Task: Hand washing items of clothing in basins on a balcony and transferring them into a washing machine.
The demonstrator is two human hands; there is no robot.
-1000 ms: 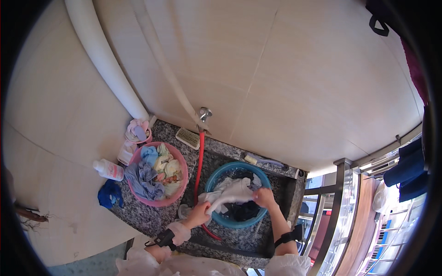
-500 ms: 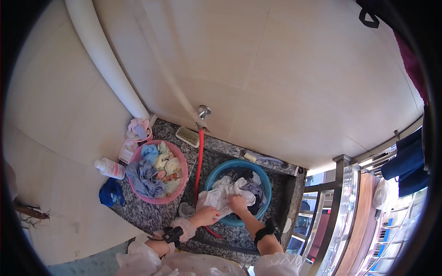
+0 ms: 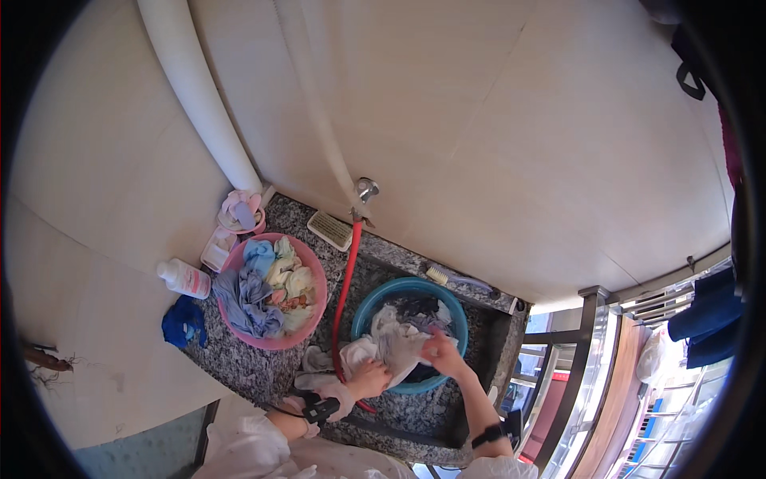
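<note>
At far left, a crumpled blue rag [image 3: 184, 322] is seen bunched at the counter's edge. Just above it a white bottle [image 3: 184, 279] is tilted, and a pinkish label is carried on its side; print can be made out there, though no line is given here. On to the pink basin [image 3: 320, 291], heaped with blue, cream and pale green clothes [image 3: 271, 287]. No tag or lettering can be picked out on any of them.

Next comes the red hose [image 3: 346, 295], hung down from the tap [image 3: 367, 189], and here is the action! The white cloth [image 3: 395, 331] is spread across the blue basin [image 3: 369, 297], partly inside, partly draped over the near-left rim. By the left hand [image 3: 369, 378], at that rim, it is held: fingers curled, cloth apparently gathered under them. Over the cloth's right part the right hand [image 3: 444, 354] is poised, fingers bent and blurred; whether fabric is pinched or merely brushed cannot be told.

Soft, limp, probably wet: more weight than its thinness suggests should be expected, with some slipperiness if suds are present. It is best taken in bunched handfuls near both ends, never by one thin edge, which could be stretched. Farther right, behind the basin, a scrubbing brush [image 3: 459, 279] is laid along the ledge, no writing legible.
</note>
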